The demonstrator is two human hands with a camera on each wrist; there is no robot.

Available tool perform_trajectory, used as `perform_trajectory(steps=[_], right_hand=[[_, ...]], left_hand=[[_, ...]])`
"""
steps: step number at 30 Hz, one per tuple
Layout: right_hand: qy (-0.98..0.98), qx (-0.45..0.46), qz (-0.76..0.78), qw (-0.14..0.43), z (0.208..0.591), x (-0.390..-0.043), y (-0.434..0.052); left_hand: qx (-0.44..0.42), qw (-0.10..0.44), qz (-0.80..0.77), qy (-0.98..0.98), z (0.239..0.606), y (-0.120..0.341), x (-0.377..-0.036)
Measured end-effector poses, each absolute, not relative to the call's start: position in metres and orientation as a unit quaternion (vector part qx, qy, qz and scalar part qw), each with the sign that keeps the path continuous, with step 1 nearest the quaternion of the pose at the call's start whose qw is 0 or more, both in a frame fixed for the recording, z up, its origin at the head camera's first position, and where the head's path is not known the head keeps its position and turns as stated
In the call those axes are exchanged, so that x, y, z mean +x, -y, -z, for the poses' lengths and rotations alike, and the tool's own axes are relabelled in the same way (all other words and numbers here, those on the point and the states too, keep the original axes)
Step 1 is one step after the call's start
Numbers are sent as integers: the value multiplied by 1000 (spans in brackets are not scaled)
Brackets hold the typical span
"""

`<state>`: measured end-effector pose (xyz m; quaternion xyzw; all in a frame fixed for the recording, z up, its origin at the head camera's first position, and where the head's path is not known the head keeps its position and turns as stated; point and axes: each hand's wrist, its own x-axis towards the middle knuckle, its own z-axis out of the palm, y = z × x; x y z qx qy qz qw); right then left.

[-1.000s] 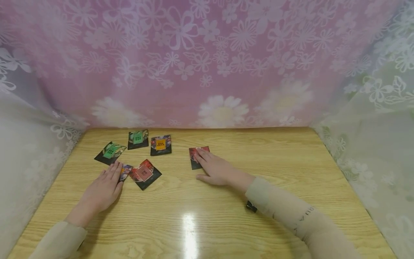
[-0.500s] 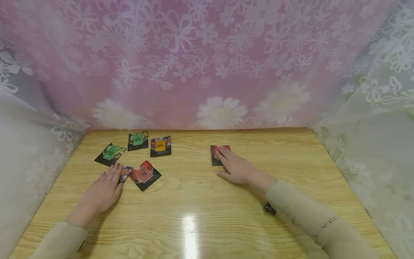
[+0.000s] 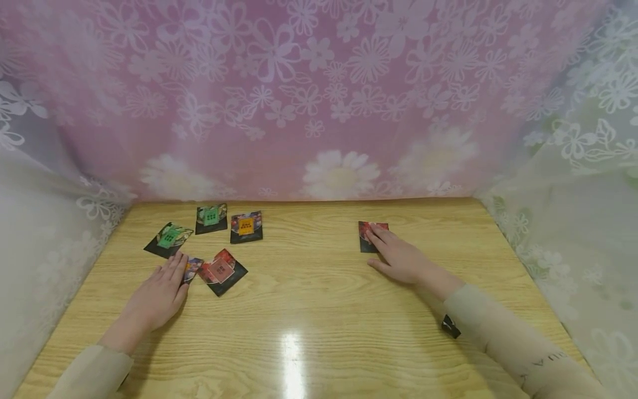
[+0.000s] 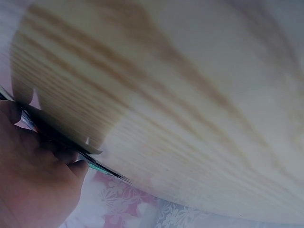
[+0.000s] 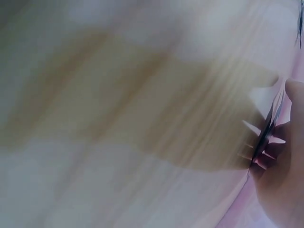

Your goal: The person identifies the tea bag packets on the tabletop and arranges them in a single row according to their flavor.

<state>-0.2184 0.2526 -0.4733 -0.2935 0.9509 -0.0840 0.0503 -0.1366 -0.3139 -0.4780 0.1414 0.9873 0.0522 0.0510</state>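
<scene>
In the head view my right hand [image 3: 401, 259] lies with fairly straight fingers over a small red-and-black packet [image 3: 364, 242] at right of centre; the fingers cover part of its front. At the left, my left hand [image 3: 154, 296] rests flat, fingers extended, on a purple-and-black packet with an orange label [image 3: 192, 268], mostly hidden beneath it. Touching distance from that one, a red-and-black packet [image 3: 221, 271] lies turned on a corner. Both wrist views show the fingers low over thin packets [image 4: 57, 134] at the tabletop.
Beyond the left hand lie two green-labelled packets [image 3: 168, 238] and an orange-labelled packet [image 3: 246, 226], near the wood-grain table's [image 3: 299, 310] back edge. A pink floral curtain [image 3: 319, 100] hangs behind, with pale curtains [image 3: 573, 221] at the sides. A small black object [image 3: 451, 326] shows beneath the right sleeve.
My right hand has slid the red-and-black packet rightward across the table, from near the middle. The left hand and the packets around it have stayed in place.
</scene>
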Motion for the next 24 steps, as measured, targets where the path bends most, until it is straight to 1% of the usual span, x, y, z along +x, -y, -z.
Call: perform_trajectory(steps=[18,24], right_hand=[[-959,-261,101,40,469,-206,-323],[-962,-250,100,38,469,-205,-345]], left_hand=[[140,52,-56,-987,476,313,-136],[144,40,-50,-987,476,312,-137]])
